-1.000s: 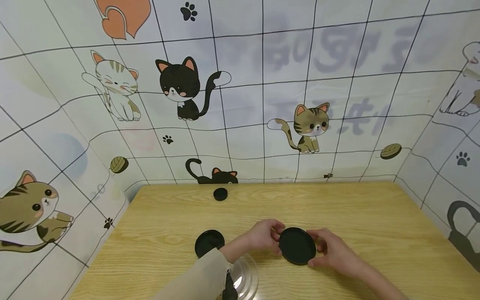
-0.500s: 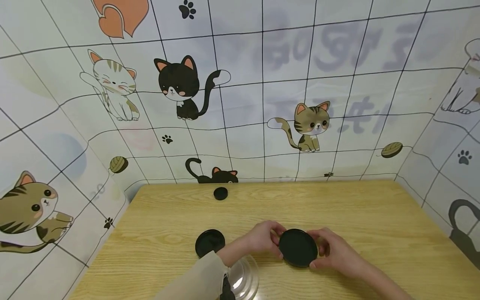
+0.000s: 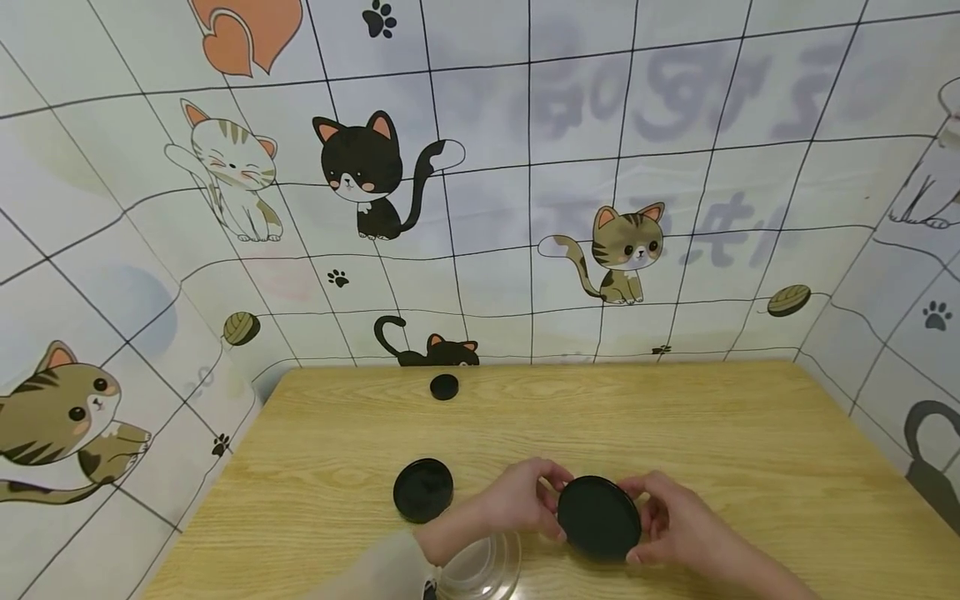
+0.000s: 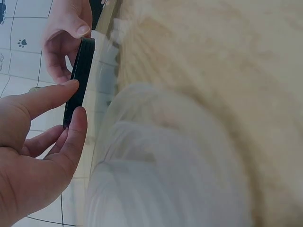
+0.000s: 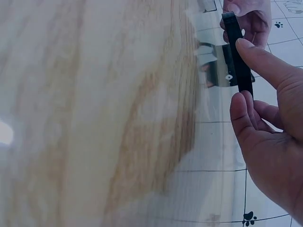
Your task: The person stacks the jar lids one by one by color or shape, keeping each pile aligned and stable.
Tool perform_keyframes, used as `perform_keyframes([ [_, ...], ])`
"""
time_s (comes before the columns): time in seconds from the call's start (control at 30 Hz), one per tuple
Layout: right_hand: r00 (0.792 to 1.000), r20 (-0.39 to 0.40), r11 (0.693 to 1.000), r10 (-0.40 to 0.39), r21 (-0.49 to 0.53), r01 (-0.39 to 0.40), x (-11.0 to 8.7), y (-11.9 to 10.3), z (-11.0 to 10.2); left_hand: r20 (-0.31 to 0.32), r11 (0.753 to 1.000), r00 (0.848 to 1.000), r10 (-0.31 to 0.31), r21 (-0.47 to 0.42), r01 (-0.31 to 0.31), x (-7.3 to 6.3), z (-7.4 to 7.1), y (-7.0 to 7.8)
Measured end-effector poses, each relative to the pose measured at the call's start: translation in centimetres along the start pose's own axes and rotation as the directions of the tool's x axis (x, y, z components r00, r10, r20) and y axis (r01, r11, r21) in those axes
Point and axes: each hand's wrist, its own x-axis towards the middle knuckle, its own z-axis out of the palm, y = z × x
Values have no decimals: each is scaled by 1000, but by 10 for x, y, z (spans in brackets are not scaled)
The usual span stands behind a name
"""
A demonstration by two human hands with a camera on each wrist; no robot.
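Note:
A round black lid (image 3: 598, 517) is held up between both hands, its flat face tilted toward the head camera. My left hand (image 3: 522, 500) pinches its left edge between thumb and fingers. On the opposite edge my right hand (image 3: 670, 518) grips it the same way. Seen edge-on in the left wrist view, the lid (image 4: 80, 80) is a thin disc with a short rim. Below my left forearm stands a clear, round, ringed container (image 3: 491, 567), partly covered by the sleeve; it also fills the lower middle of the left wrist view.
A second round black lid (image 3: 423, 490), rim upward, lies left of my left hand. A small black round cap (image 3: 444, 387) sits near the back edge of the wooden table (image 3: 675, 417). Cat-patterned sheets (image 3: 495, 208) hang behind and at both sides.
Both hands have come slightly closer to the body with the lid between them. More of the lid's face is tilted, and the left sleeve has shifted lower.

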Motion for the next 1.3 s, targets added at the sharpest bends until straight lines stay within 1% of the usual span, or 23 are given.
perform_keyframes([
  [0.1,1000,25,1000,17,17,-18,-3,-2,1,8,1000,1000,-6,5,6,-5,3,0],
  [0.2,998,49,998,49,33,-50,-4,-3,3,19,1000,1000,1,24,-1,-7,5,-3],
  [0.37,992,68,994,102,27,-104,-4,0,6,29,998,999,23,52,-24,-5,6,-8],
  [0.57,983,93,987,158,17,-160,-1,2,7,25,994,1000,18,103,-20,-3,6,-10],
  [0.77,984,92,989,149,-15,-149,1,3,7,31,984,999,15,178,-20,-1,5,-10],
  [0.9,985,94,990,143,-5,-143,1,3,7,33,982,999,7,191,-13,-2,1,-9],
  [1.0,985,92,989,147,14,-149,2,2,6,11,986,1000,1,164,-3,-6,-7,-9],
  [1.07,988,80,991,136,8,-137,3,1,5,-13,991,1000,6,133,-4,-12,-15,-7],
  [1.13,991,78,993,111,22,-113,5,-1,3,-37,996,999,13,88,-10,-19,-26,-4],
  [1.17,993,74,996,90,13,-91,7,-3,2,-52,998,998,22,63,-19,-22,-32,-3],
  [1.27,996,72,999,43,6,-44,15,-11,-1,-95,998,994,57,44,-53,-35,-53,0],
  [1.3,996,75,999,47,9,-48,20,-15,-1,-111,997,991,69,46,-64,-40,-60,0],
])
